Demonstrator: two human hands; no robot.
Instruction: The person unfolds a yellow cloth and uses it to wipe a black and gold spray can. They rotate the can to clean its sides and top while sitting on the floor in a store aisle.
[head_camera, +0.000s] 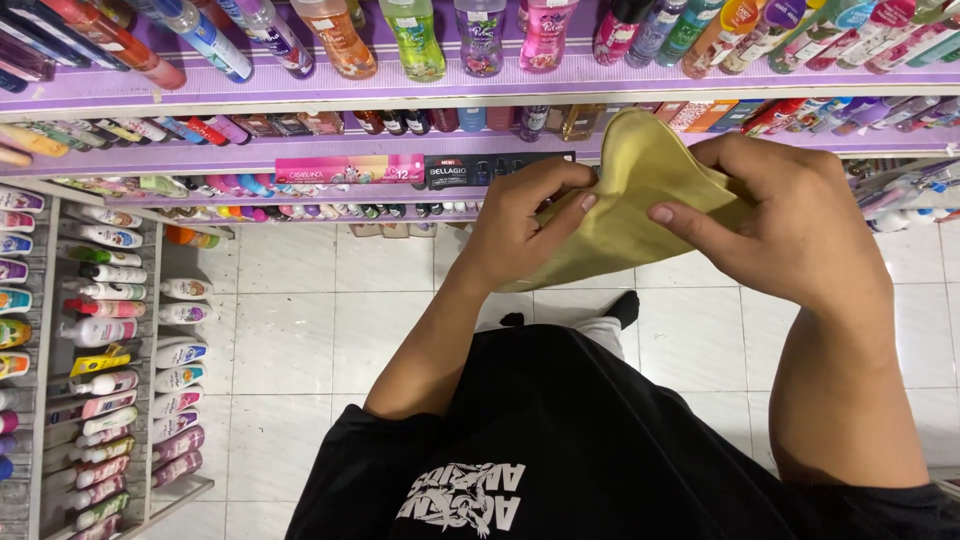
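Soft yellow cloth (625, 205) at upper middle of frame, above white tile floor (300, 330). Left hand (520, 225) and right hand (775, 215) both pinch it. Loose pinch could let cloth slip down onto floor

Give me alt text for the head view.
Both hands, left hand and right hand, hold a folded yellow cloth in front of purple shelves of bottles, above a white tiled floor.
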